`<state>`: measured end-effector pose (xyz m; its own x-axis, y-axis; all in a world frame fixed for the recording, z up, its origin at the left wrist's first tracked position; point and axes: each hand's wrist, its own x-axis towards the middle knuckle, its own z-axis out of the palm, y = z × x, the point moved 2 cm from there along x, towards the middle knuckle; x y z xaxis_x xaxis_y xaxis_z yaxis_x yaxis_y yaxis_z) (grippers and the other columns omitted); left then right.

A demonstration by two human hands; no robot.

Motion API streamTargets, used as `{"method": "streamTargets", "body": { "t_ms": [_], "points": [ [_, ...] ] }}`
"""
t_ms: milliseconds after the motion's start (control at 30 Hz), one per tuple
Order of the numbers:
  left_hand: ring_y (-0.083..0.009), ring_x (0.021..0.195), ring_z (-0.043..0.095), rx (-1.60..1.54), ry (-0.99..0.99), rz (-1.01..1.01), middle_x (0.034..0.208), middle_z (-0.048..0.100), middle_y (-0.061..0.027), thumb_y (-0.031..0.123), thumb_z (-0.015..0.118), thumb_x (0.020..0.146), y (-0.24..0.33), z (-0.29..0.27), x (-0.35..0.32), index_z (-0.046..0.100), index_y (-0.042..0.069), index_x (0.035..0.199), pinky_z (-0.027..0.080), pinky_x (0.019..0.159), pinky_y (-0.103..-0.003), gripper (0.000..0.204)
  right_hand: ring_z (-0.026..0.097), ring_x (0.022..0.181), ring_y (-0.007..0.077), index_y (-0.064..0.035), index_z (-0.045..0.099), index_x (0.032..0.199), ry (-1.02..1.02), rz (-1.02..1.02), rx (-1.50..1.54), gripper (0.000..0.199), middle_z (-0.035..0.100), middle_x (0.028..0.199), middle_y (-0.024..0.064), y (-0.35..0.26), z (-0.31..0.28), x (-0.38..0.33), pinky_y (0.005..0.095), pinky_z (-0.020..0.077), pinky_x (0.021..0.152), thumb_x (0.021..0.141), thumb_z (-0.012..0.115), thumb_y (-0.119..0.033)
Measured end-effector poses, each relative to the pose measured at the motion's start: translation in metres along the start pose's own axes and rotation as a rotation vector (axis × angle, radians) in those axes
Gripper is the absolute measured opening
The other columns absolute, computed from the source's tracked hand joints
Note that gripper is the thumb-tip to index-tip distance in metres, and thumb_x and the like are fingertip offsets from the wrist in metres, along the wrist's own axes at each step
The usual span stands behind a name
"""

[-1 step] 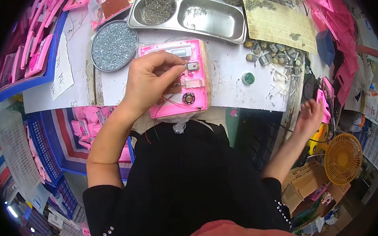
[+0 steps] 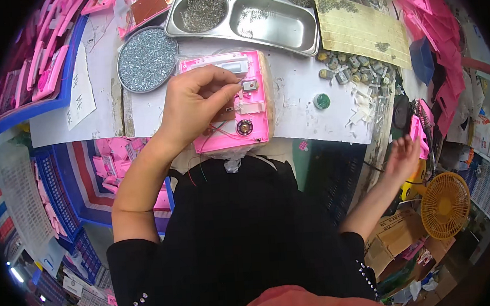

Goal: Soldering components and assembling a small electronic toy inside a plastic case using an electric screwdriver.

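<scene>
One pink housing lies at the surface's near edge. Left hand rests on it, fingers pinched over a small part. Right hand hangs off the right edge, fingers spread, empty. One round dish of screws sits behind.

White worktable carried a pink plastic housing at centre, open side up. At 10 o'clock of it sat a round tin of screws; at 12, a steel compartment tray. A ribbed card sheet lay at 2 w/ small grey parts below it. A green disc lay at 3, a paper slip at 9.
</scene>
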<state>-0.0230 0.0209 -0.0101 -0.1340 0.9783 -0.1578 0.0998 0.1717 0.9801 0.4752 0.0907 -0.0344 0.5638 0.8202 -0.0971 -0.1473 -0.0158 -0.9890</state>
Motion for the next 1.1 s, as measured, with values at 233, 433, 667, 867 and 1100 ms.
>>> {"method": "streamTargets", "body": {
  "t_ms": [233,433,667,867,1100],
  "points": [
    [-0.0167,0.067,0.069,0.419,0.057,0.432,0.082,0.072,-0.0086,-0.002,0.074,0.084,0.004,-0.002,0.002,0.071,-0.001,0.092,0.056,0.059,-0.03,0.008,0.047,0.06,0.0123,-0.0039,0.058,0.09,0.117,-0.182,0.195,0.017,0.058,0.078,0.0044,-0.01,-0.033,0.055,0.0277,0.0375,0.054,0.097,0.07,-0.014],
    [-0.0233,0.065,0.066,0.477,0.037,0.517,0.077,0.069,-0.0093,0.002,0.078,0.079,0.009,0.002,-0.004,0.072,0.003,0.089,0.052,0.062,-0.032,0.012,0.041,0.056,0.0113,-0.0027,0.054,0.086,0.168,-0.373,0.196,0.017,0.045,0.065,0.0016,-0.037,-0.084,0.057,0.0278,0.0327,0.051,0.095,0.058,-0.017],
    [-0.0219,0.089,0.058,0.739,0.139,0.652,0.092,0.065,-0.0009,0.012,0.081,0.074,-0.003,0.024,0.008,0.071,0.01,0.081,0.038,0.081,-0.038,0.012,0.061,0.097,0.0214,0.0026,0.055,0.136,-0.307,-0.105,0.214,0.049,0.065,0.119,0.0198,-0.009,0.026,-0.055,0.0329,0.0548,0.077,0.093,0.058,-0.019],
    [-0.0237,0.097,0.054,0.829,0.211,0.605,0.098,0.062,-0.0003,0.016,0.08,0.073,-0.016,0.032,0.012,0.07,0.012,0.08,0.032,0.088,-0.041,0.012,0.059,0.076,0.011,0.0005,0.061,0.106,-0.819,-0.221,-0.112,0.028,0.065,0.088,0.0064,0.031,0.141,-0.146,0.0224,0.0457,0.072,0.082,0.076,0.002],
    [-0.0238,0.097,0.054,0.85,0.198,0.585,0.099,0.061,0.0003,0.015,0.08,0.073,-0.015,0.032,0.012,0.07,0.013,0.081,0.032,0.088,-0.041,0.012,0.05,0.065,0.0098,0.0,0.063,0.105,-1.01,-0.259,-0.113,0.029,0.062,0.078,0.0047,0.046,0.174,-0.156,0.0237,0.0375,0.059,0.081,0.079,-0.001]
  ]
}}
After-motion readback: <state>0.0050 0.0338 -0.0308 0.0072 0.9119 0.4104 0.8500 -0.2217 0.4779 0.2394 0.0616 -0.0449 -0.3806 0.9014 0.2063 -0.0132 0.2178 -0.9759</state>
